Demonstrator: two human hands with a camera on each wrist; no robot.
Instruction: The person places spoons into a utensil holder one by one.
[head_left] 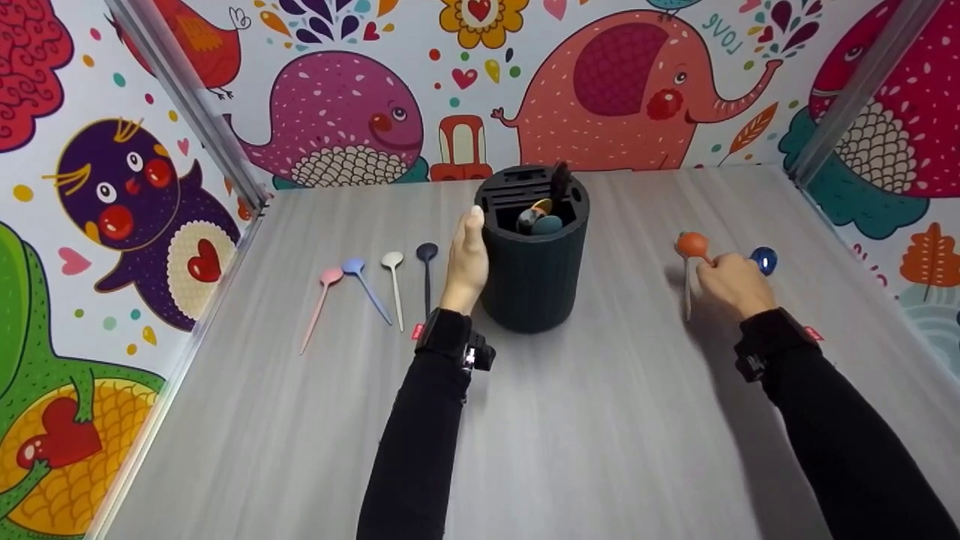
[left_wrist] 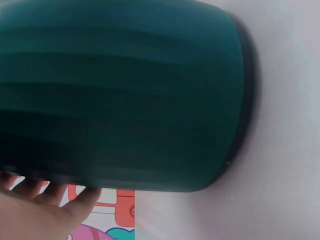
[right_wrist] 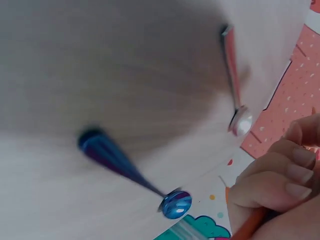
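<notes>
A dark green ribbed utensil holder (head_left: 531,289) stands upright, with several utensils in its open compartment. My left hand (head_left: 466,262) rests against its left side; the left wrist view shows the fingers (left_wrist: 75,207) along the holder's wall. Away to the right, my right hand (head_left: 735,283) grips an orange spoon (head_left: 693,244), its bowl pointing left. Most of that spoon's handle is hidden by the fingers. Close by, a silver spoon (right_wrist: 234,75) and a shiny blue spoon (right_wrist: 125,162) lie on the table.
Left of the holder lie several spoons: pink (head_left: 331,277), light blue (head_left: 354,265), white (head_left: 392,259) and dark navy (head_left: 427,252). Cartoon-printed panels (head_left: 480,82) with metal corner posts (head_left: 187,97) border the grey table (head_left: 570,435) at the back and sides.
</notes>
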